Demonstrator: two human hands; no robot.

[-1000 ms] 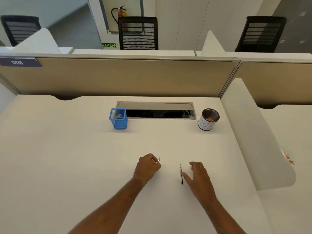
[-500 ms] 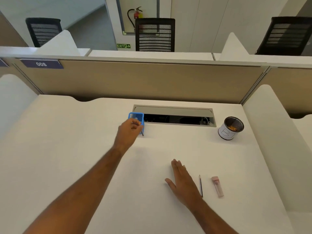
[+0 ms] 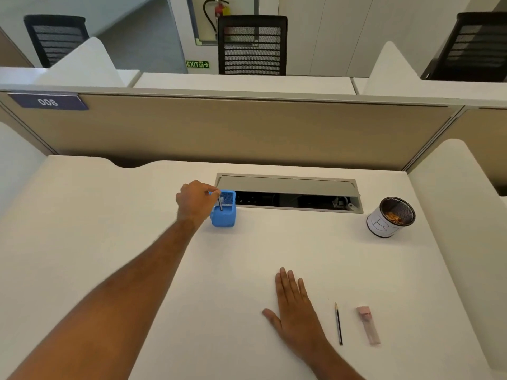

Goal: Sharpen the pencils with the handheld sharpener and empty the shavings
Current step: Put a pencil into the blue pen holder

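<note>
Head view, left hand (image 3: 195,201) lowering pencil (image 3: 220,204) into blue holder (image 3: 224,218)

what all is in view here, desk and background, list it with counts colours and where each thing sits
desk: 1, white, fills the foreground
blue holder: 1, blue, mid desk by the cable tray
pencil in holder: 1, dark, upright, pinched by the left fingers
cable tray: 1, grey, lid open, back centre
round cup: 1, black mesh with white label, orange shavings inside, back right
loose pencil: 1, dark, flat, beside the right hand
sharpener: 1, pink and clear, right of the loose pencil
office chairs: 3, black, behind the partition
fire extinguisher: 1, red, far wall
left hand: at the holder
right hand: flat on the desk, empty
</note>
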